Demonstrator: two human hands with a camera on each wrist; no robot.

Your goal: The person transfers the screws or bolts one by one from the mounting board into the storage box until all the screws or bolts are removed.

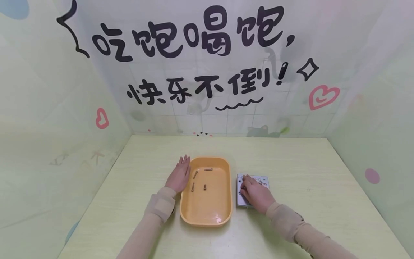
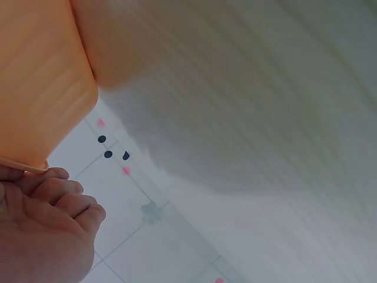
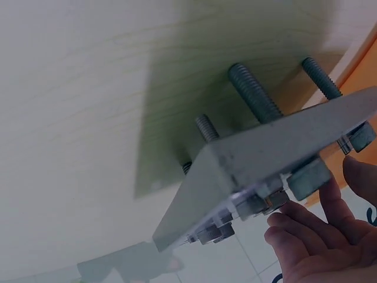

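Observation:
My left hand (image 1: 179, 176) lies along the left rim of an orange plastic tray (image 1: 207, 210), with its fingers extended. The left wrist view shows the fingertips (image 2: 56, 172) touching the underside of the rim. Several bolts (image 1: 205, 187) lie in the tray's upper half. To the right of the tray, my right hand (image 1: 257, 194) reaches over a grey metal plate (image 1: 242, 202), its fingers slightly bent. From the right wrist, threaded shanks (image 3: 253, 91) protrude beneath the plate. The thumb and fingers touch or nearly touch hardware on top, near a hexagonal head (image 3: 309, 178); no clear pinch shows.
Both tray and plate stand on a pale wood-patterned table (image 1: 310, 201). Light printed curtains (image 1: 200, 118) with large black characters enclose its back and sides. The tray and plate are separated by a narrow gap.

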